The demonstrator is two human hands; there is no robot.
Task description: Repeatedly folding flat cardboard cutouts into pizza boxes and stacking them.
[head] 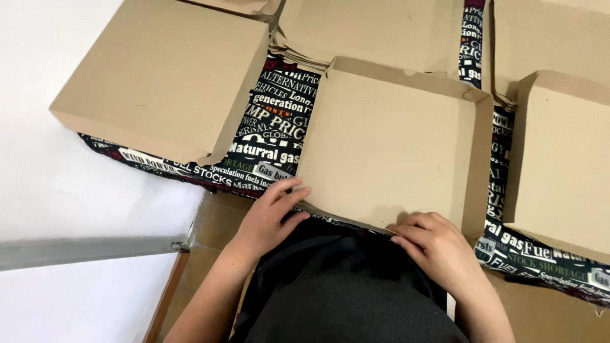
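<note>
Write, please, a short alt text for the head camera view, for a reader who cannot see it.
Seen from above, a person's left hand and right hand press on the near edge of an open brown cardboard tray. It lies on a black cloth with white print. A closed cardboard box sits to the left and another open tray to the right.

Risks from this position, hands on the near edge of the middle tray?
1. Left hand and right hand press only the near edge of the tray; that flap may crease unevenly.
2. The tray overhangs the table edge toward the lap, so it might slip off the printed cloth.
</note>
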